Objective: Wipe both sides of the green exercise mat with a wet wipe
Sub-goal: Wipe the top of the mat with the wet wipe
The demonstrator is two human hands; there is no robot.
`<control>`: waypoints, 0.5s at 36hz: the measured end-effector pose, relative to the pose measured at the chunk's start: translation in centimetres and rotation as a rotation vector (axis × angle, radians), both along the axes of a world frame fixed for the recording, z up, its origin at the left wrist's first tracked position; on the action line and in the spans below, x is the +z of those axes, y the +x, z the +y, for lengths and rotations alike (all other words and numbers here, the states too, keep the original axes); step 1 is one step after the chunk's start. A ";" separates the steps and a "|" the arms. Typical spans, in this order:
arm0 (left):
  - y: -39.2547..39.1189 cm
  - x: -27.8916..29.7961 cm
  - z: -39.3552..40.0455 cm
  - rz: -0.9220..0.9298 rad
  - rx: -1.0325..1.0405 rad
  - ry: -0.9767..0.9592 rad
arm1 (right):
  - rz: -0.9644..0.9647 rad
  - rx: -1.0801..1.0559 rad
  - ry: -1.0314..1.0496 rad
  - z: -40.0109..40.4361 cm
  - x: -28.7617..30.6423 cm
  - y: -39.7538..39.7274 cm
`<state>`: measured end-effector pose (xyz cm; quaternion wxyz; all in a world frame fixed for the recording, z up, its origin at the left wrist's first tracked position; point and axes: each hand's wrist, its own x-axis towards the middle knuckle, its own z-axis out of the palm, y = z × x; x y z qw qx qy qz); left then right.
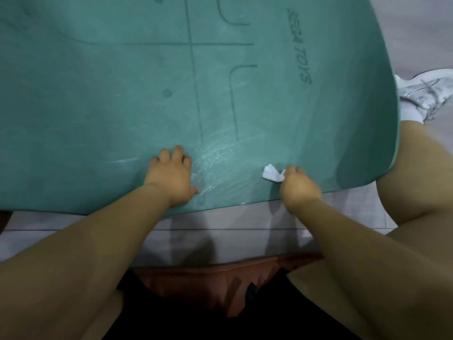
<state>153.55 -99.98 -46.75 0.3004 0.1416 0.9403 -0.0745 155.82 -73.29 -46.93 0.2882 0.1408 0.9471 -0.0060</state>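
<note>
Flat teal-green foam exercise mat (147,82) with dark printed lines and lettering lying on pale grey tiled floor (220,231), filling most of view. Left hand (171,176) resting palm-down near mat's near edge, fingers slightly spread and bent, thumb out to side. Right hand (300,186) curling fingers round crumpled white wet wipe (272,173), pressing it against mat just beside near edge. Shiny wet streaks (213,163) showing between 2 hands. Bare knee (421,173) overlapping mat's right corner; white sneaker (426,92) beyond it.
</note>
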 end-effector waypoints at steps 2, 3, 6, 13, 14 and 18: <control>0.2 -0.2 1.3 0.014 -0.036 0.020 | -0.035 0.009 0.053 1.8 0.3 -0.6; 0.3 -0.3 2.0 0.017 -0.037 0.024 | -0.048 0.029 0.072 2.4 0.5 -0.8; 0.5 -0.7 3.8 0.018 -0.043 0.025 | -0.069 0.062 0.098 3.3 0.8 -1.1; 1.5 -1.3 7.5 0.007 -0.305 0.048 | -0.135 0.192 -0.075 4.3 0.4 0.2; 1.6 -1.4 7.7 0.000 -0.346 0.041 | -0.158 0.244 -0.088 4.5 0.5 0.3; 1.6 -1.4 7.8 -0.099 -0.423 0.011 | -0.230 0.368 -0.062 5.0 0.4 0.2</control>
